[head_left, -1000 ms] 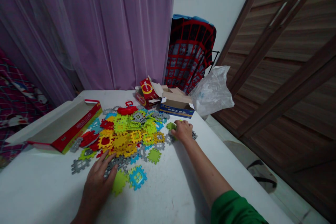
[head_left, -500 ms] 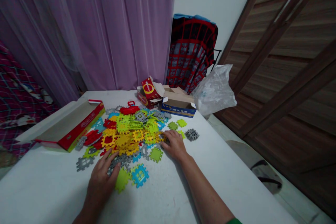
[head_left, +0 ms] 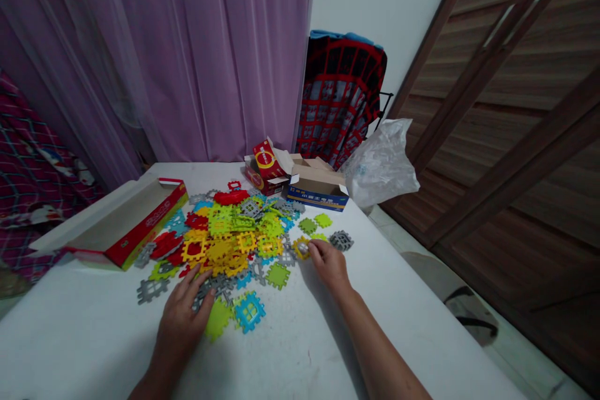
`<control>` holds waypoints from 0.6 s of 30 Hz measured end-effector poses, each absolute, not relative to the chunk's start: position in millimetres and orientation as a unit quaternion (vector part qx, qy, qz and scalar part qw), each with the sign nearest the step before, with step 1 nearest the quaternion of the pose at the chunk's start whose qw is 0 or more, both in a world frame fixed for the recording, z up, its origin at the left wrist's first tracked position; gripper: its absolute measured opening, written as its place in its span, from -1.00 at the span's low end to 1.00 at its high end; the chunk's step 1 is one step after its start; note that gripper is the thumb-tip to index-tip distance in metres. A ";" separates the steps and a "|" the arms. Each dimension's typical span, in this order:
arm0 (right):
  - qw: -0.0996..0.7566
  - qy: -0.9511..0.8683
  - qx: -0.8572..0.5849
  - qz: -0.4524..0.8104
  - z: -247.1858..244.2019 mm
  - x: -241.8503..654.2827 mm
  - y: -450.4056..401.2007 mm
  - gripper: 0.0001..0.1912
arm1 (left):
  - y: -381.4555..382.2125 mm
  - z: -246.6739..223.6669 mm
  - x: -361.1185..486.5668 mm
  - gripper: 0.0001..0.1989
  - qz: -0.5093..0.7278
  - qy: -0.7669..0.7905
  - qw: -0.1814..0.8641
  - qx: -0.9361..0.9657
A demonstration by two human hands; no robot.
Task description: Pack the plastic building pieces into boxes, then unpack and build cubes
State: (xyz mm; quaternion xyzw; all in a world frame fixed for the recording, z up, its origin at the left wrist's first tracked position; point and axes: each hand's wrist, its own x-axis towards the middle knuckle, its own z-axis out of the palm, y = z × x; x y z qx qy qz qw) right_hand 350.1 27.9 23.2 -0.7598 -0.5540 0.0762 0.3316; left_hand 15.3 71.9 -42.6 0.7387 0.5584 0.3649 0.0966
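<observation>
My right hand [head_left: 329, 264] pinches a yellow window-frame building piece [head_left: 301, 248] at its right edge, just right of the heap. My left hand [head_left: 185, 309] rests with fingers spread at the near side of the pile, touching grey toothed pieces [head_left: 216, 287]. The heap holds interlocking plastic pieces: yellow ones [head_left: 222, 250] in the middle, lime green ones [head_left: 229, 219] behind, red ones [head_left: 166, 245] at the left. Close to my left thumb lie a lime square [head_left: 219, 319] and a blue window piece [head_left: 249, 311].
An open red box [head_left: 150, 225] lies at the left. Behind the heap stand a red box [head_left: 269, 165] and a blue open box [head_left: 317, 194], with a white plastic bag [head_left: 382, 162] beside them. Grey pieces [head_left: 341, 240] and green pieces [head_left: 308, 225] sit at the right.
My right hand has moved right, drawing the yellow window-frame piece off the heap's right side and uncovering a grey piece. My left hand has stayed in place.
</observation>
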 end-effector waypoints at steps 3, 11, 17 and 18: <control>0.344 -0.510 -0.776 0.139 16.8 358.4 14.5 -0.59 | 72.8 -42.5 14.6 -0.50 0.363 0.557 0.102 0.740; 0.276 -0.507 -0.815 0.057 4.2 362.9 -13.6 -0.67 | 75.6 -42.7 12.8 -0.54 0.372 0.553 0.091 0.740; 0.256 -0.520 -0.815 0.021 3.3 343.9 -26.8 -0.67 | 75.0 -41.6 12.9 -0.48 0.360 0.562 0.091 0.739; 0.244 -0.524 -0.816 0.017 4.7 341.3 -26.0 -0.66 | 74.9 -41.4 12.9 -0.47 0.357 0.563 0.094 0.740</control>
